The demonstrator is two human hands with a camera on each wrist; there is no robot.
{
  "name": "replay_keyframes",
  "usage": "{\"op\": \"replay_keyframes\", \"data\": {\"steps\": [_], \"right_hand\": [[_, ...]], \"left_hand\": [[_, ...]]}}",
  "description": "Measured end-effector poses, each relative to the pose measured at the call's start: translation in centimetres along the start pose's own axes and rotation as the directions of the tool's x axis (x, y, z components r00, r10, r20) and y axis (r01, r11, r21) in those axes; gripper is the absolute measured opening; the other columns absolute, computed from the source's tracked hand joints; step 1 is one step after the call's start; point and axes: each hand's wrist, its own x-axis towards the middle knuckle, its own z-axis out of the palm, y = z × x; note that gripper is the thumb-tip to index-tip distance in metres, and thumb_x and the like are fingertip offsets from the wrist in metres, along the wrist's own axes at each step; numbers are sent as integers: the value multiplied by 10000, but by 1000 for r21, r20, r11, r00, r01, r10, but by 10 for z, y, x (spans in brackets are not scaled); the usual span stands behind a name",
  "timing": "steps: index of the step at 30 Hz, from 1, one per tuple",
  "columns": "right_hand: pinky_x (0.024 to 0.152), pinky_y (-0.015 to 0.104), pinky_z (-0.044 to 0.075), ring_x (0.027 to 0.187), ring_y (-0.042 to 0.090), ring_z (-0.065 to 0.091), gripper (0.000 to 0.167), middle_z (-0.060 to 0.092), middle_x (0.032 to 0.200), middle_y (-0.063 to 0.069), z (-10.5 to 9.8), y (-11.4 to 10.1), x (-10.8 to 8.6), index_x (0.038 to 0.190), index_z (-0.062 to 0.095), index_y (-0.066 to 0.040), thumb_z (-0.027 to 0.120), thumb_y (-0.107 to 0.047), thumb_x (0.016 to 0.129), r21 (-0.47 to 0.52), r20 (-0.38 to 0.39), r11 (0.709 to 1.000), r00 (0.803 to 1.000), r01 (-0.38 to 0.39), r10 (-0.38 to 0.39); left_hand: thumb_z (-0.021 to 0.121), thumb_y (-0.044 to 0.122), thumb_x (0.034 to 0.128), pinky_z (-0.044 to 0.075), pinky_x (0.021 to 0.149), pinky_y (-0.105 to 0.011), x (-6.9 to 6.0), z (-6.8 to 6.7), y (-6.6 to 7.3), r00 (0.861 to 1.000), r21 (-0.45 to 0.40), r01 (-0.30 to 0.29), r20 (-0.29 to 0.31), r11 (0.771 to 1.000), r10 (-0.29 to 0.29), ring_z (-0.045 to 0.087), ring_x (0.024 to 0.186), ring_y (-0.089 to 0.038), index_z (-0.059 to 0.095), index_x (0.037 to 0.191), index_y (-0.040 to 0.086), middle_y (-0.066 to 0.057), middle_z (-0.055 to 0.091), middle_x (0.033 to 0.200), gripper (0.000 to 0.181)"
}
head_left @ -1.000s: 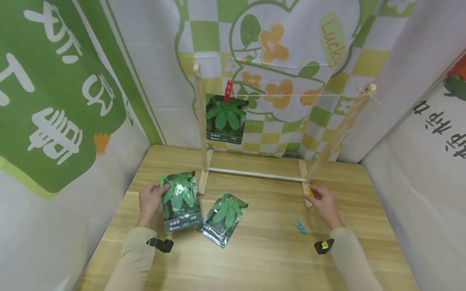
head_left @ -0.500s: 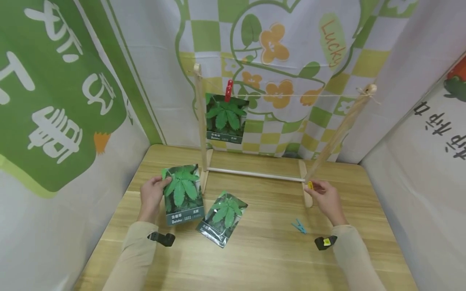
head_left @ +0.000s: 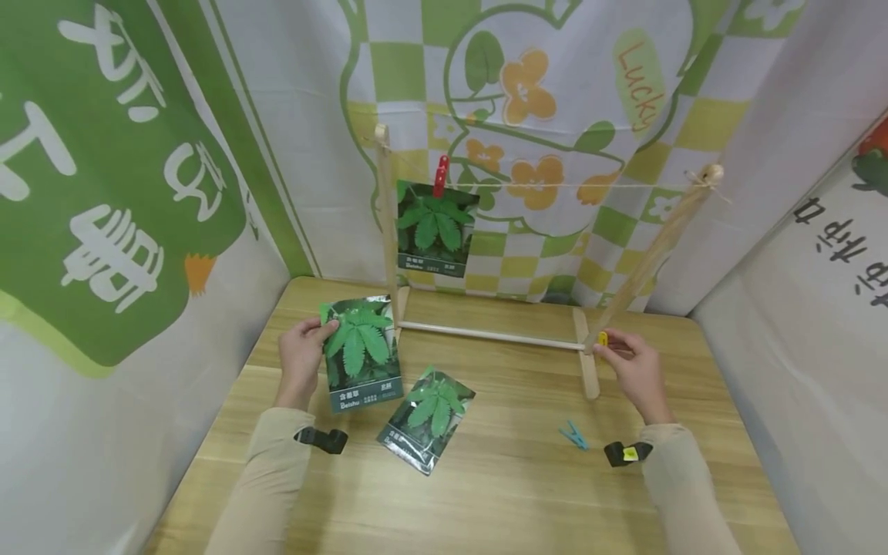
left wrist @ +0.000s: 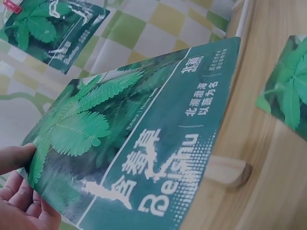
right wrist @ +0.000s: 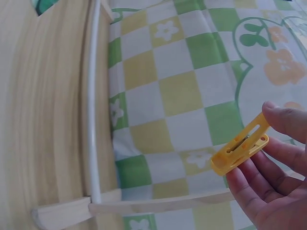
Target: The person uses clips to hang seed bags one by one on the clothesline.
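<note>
My left hand point(head_left: 301, 356) pinches the upper left edge of a seed packet point(head_left: 362, 354) with a green leaf picture, held tilted above the table. In the left wrist view the thumb lies on the packet's front and the fingers curl behind it. A yellow clothespin point(right wrist: 240, 148) is held between the thumb and fingers of my right hand point(head_left: 634, 374), beside the rack's right post. Another seed packet point(head_left: 428, 420) lies on the table. From the string hangs a third seed packet point(head_left: 435, 231), held by a red clothespin point(head_left: 440, 176).
A wooden rack, with a left post point(head_left: 387, 223), a right post point(head_left: 655, 258) and a white bottom rod point(head_left: 492, 336), stands at the table's back. Its string point(head_left: 555, 185) spans the posts. A blue clothespin point(head_left: 574, 435) lies near my right hand. A patterned curtain point(head_left: 395, 69) hangs behind.
My left hand has raised the packet and moved it forward and slightly right. My right hand has shifted slightly forward and right with the yellow clothespin. The other packets stay put.
</note>
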Motion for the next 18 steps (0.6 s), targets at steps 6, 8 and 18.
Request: {"op": "replay_keyframes", "data": {"steps": [6, 8, 18], "right_hand": [[734, 21, 468, 823, -164, 533, 362, 650, 1102, 211, -1, -4, 4, 1189, 649, 42, 709, -165, 898, 2, -31, 1000, 999, 17, -17], [738, 19, 467, 831, -157, 535, 364, 652, 1102, 205, -1, -6, 6, 1194, 647, 42, 707, -164, 900, 8, -37, 1000, 999, 28, -27], [740, 27, 481, 846, -141, 553, 362, 643, 1078, 141, -5, -19, 14, 1194, 646, 39, 710, -158, 897, 47, -60, 998, 997, 41, -38]], "left_hand": [[701, 270, 906, 514, 703, -122, -1, 10, 6, 1000, -8, -20, 4, 1000, 20, 622, 772, 17, 636, 1186, 0, 18, 674, 961, 394], [699, 284, 907, 509, 707, -120, -2, 11, 8, 1000, -3, -26, 9, 1000, 26, 617, 781, 18, 638, 1181, 6, 29, 672, 956, 395], [693, 239, 912, 520, 699, -127, -5, 22, 19, 997, -9, -62, 47, 998, 63, 621, 765, 17, 624, 1172, -8, 17, 670, 958, 365]]}}
